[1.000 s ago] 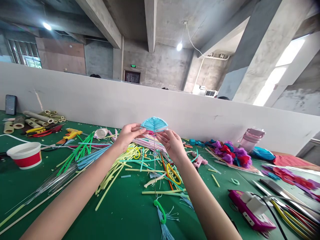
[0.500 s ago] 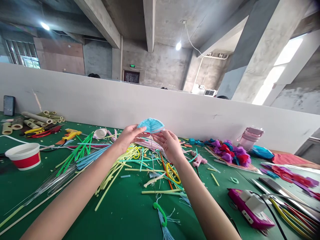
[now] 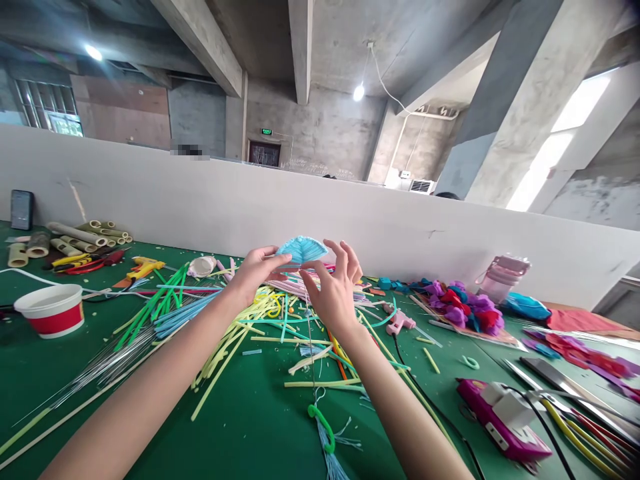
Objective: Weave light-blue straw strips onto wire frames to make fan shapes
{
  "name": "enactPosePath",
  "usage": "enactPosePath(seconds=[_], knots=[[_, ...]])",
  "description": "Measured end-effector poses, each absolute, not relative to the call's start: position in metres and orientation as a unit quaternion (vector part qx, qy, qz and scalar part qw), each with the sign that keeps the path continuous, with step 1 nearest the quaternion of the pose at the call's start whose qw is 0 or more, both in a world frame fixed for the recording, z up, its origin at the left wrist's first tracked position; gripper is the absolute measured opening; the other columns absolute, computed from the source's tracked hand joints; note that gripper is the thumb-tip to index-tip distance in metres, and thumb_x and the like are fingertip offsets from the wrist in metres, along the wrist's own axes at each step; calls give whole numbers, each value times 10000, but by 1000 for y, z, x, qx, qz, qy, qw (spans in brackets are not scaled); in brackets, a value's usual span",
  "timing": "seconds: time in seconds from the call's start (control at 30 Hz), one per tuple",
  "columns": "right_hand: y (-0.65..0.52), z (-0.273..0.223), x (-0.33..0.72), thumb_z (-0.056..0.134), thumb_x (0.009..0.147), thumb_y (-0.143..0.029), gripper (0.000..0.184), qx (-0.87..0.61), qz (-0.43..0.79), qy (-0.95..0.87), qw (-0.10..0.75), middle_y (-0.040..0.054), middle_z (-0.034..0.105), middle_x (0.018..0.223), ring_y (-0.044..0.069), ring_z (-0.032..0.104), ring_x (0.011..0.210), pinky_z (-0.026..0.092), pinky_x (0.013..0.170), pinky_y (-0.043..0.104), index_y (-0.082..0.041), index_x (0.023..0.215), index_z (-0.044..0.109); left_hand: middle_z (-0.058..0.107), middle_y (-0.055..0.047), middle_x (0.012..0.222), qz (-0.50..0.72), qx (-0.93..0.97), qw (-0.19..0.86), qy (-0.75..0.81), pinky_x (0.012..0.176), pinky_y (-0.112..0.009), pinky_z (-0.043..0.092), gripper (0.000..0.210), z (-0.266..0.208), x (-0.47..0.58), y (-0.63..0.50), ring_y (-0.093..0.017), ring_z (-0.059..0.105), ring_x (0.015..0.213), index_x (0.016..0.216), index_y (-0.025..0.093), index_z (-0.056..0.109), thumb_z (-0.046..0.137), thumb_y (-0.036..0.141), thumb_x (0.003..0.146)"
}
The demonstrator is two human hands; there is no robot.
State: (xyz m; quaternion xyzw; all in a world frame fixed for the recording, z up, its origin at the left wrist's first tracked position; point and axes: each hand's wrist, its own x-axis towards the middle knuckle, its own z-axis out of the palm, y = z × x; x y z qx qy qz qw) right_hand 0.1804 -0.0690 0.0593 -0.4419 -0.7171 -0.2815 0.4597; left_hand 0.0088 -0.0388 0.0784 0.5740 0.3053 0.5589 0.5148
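Observation:
My left hand [image 3: 257, 272] pinches the left edge of a light-blue, ribbed, fan-shaped piece [image 3: 301, 251] above the table. Beside its right edge, my right hand [image 3: 335, 287] has its fingers spread; whether a fingertip still touches the piece is hard to see. A thin line [image 3: 312, 347] hangs below the piece towards a small hook, a curled green piece [image 3: 321, 427] and a light-blue tassel [image 3: 333, 463]. Behind my hands lie yellow-green strips [image 3: 225, 340], and a bundle of blue strips [image 3: 183, 313] lies to the left.
On the left are a paper cup [image 3: 50, 310], a yellow glue gun [image 3: 145, 268] and bamboo tubes [image 3: 83, 237]. A pink glue gun [image 3: 400, 320], a purple power strip [image 3: 503, 420] and coloured petals [image 3: 465, 303] lie right. A white partition [image 3: 240, 213] stands behind.
My right hand has come off its pinch on the piece's right edge, its fingers lifting and spreading. The left hand keeps its hold.

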Motion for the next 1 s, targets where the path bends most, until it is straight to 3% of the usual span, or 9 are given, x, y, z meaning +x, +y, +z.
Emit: enactPosePath(seconds=[0.17, 0.33, 0.53, 0.73, 0.8, 0.9, 1.0], knots=[[-69, 62, 182, 591, 927, -259, 103, -451, -276, -709, 468, 78, 410, 1466, 360, 224, 1421, 309, 1026, 575, -268, 901, 690, 758, -107, 1024, 570, 576, 505, 297, 825, -354, 545, 319, 79, 11, -41, -268, 705, 1001, 965, 149, 722, 775, 372, 743], [-73, 64, 183, 584, 913, -198, 113, -451, -253, -748, 416, 85, 432, 1455, 363, 225, 1414, 336, 1010, 572, -245, 906, 687, 768, -95, 969, 573, 588, 498, 280, 951, -395, 501, 289, 75, 8, -36, -250, 724, 959, 958, 159, 723, 742, 387, 780], [-76, 71, 190, 646, 889, -305, 172, -466, -227, -759, 394, 134, 386, 1471, 370, 225, 1414, 334, 1034, 578, -228, 1040, 667, 758, -101, 989, 570, 580, 508, 282, 809, -360, 552, 321, 76, 7, -36, -268, 715, 976, 954, 158, 696, 756, 407, 760], [-78, 79, 204, 632, 875, -212, 86, -489, -213, -772, 345, 103, 344, 1512, 410, 133, 1449, 280, 1038, 629, -236, 861, 714, 729, -115, 1058, 531, 623, 483, 312, 762, -355, 565, 424, 79, 3, -36, -256, 716, 931, 1059, 163, 642, 767, 428, 753], [-76, 79, 205, 601, 898, -228, 106, -494, -198, -771, 351, 110, 363, 1500, 401, 159, 1440, 300, 1029, 618, -231, 895, 708, 726, -109, 1031, 499, 666, 434, 345, 746, -370, 565, 532, 80, -2, -36, -257, 715, 893, 1161, 178, 589, 786, 432, 736], [-73, 77, 203, 563, 930, -272, 135, -495, -179, -769, 362, 119, 404, 1470, 387, 198, 1422, 322, 1021, 606, -225, 935, 689, 704, -81, 1000, 481, 738, 259, 397, 800, -399, 552, 761, 83, -7, -39, -253, 697, 904, 1374, 222, 431, 798, 408, 733], [-70, 76, 201, 538, 947, -282, 152, -491, -157, -772, 372, 114, 436, 1445, 374, 228, 1406, 349, 1005, 582, -229, 936, 680, 595, -100, 1200, 467, 789, 39, 397, 920, -443, 520, 767, 83, -9, -44, -268, 621, 1079, 1414, 285, 396, 787, 270, 754]])
